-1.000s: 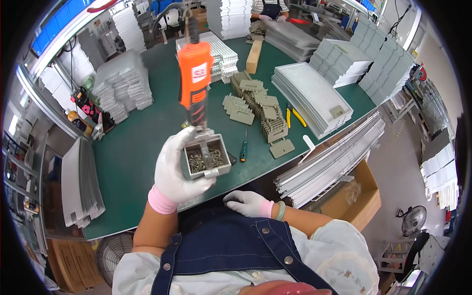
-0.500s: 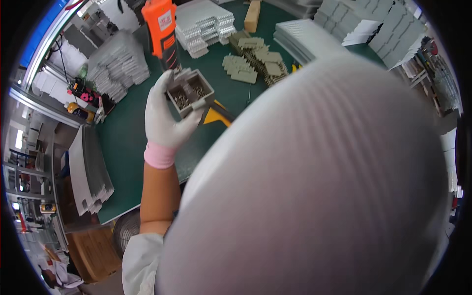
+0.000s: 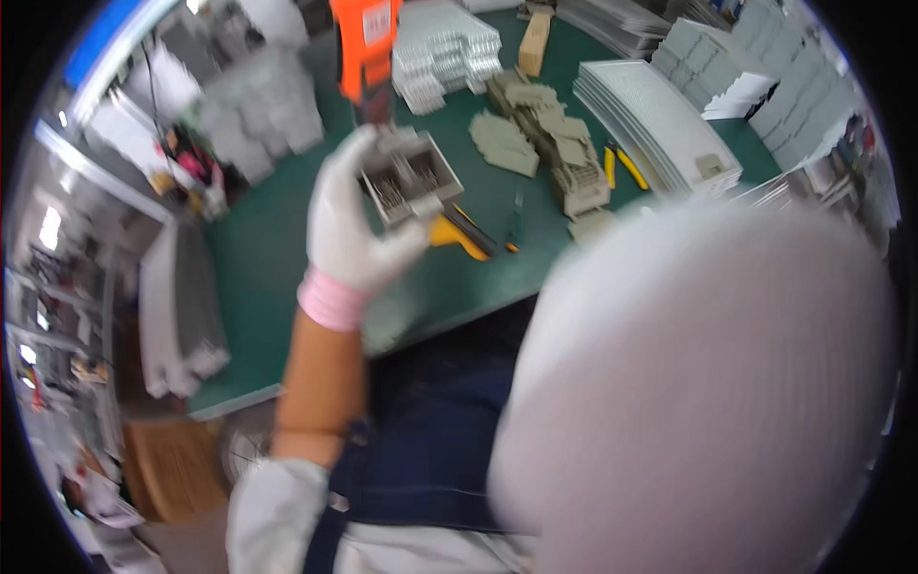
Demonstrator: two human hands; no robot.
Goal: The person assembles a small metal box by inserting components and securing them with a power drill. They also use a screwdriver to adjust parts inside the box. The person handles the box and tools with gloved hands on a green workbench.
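Note:
My left hand (image 3: pixel 346 225), in a white glove with a pink cuff, is closed on the edges of a small grey divided box (image 3: pixel 446 163). Small metal screws (image 3: pixel 386 191) lie inside it. Just beyond the box stands an orange-and-black tool (image 3: pixel 366 53), its top cut off by the picture's edge. A yellow-and-black tool (image 3: pixel 459 236) lies beside the box, partly hidden by it. Very close to the camera, a large blurred white knit shape, seemingly my gloved right hand (image 3: pixel 708 383), fills the lower right. Its fingers cannot be made out.
On the green table (image 3: pixel 277 258) are olive-grey plates (image 3: pixel 504 143), yellow-handled pliers (image 3: pixel 626 167), a thin screwdriver (image 3: pixel 516 225) and a wooden block (image 3: pixel 534 45). Stacks of silvery panels (image 3: pixel 445 48) and white sheets (image 3: pixel 660 120) stand farther back. Grey strips (image 3: pixel 177 306) line the left edge.
The white knit shape has moved right and down, uncovering the pliers, the white sheets and my dark apron. The view has shifted, while my left hand still holds the box.

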